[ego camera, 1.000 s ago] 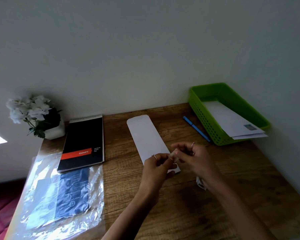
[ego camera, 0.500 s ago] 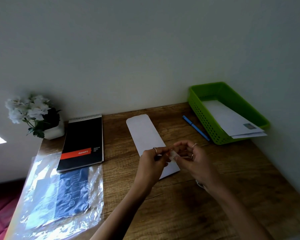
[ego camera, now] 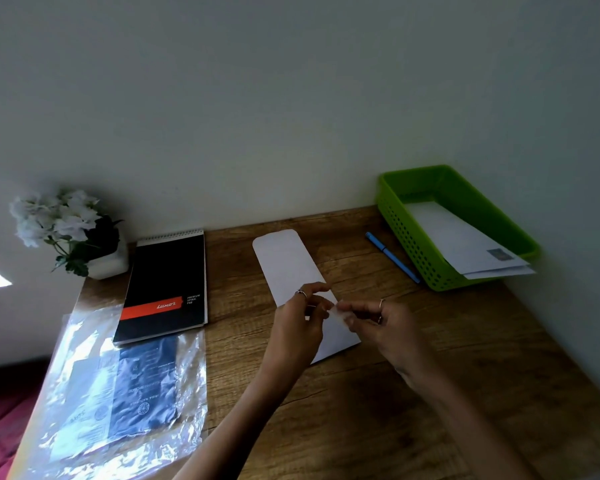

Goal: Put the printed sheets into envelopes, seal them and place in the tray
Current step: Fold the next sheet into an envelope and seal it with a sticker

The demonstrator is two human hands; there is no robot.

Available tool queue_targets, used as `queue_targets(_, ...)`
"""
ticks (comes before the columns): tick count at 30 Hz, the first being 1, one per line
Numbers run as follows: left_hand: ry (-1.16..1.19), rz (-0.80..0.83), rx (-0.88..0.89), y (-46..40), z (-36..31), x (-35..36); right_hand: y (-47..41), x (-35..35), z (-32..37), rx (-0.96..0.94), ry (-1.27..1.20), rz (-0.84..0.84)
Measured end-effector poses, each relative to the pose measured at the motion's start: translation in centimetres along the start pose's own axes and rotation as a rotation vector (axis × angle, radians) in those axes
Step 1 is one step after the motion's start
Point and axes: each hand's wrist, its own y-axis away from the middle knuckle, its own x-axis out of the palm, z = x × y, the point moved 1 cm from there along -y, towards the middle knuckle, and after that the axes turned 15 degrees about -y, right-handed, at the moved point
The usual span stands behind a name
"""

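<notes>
A long white envelope (ego camera: pixel 288 265) lies flat on the wooden desk (ego camera: pixel 378 403), its rounded flap open toward the wall. Just above its near end, my left hand (ego camera: pixel 300 327) and my right hand (ego camera: pixel 385 327) pinch a small translucent strip (ego camera: pixel 338 315) between their fingertips. The near part of the envelope is hidden under my hands. At the right, the green tray (ego camera: pixel 413 237) holds sealed white envelopes (ego camera: pixel 465 244) that stick out over its near rim.
A blue pen (ego camera: pixel 392 256) lies beside the tray. A black spiral pad (ego camera: pixel 167 285) sits at the left, with a clear plastic sleeve (ego camera: pixel 118 403) of dark sheets in front of it. A white flower pot (ego camera: pixel 70 233) stands at the back left corner.
Both hands have lifted a little and moved away from me over the envelope's near end, still pinching the small strip between them.
</notes>
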Motion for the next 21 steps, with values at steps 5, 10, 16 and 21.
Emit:
queue_targets(5,-0.21,-0.052,0.059,0.4,1.7,0.7,-0.5,0.5,-1.1,0.066,0.048,-0.007)
queue_targets(10,-0.386,0.001,0.096,0.7,4.0,1.7,-1.1,1.0,-1.7,0.074,0.221,0.038)
queue_targets(16,-0.545,0.13,0.173,1.0,4.3,2.2,-1.6,1.4,-2.2,0.074,0.403,0.058)
queue_targets(21,-0.607,0.135,0.283,1.9,4.2,2.7,-2.1,1.6,-1.9,0.087,0.48,0.078)
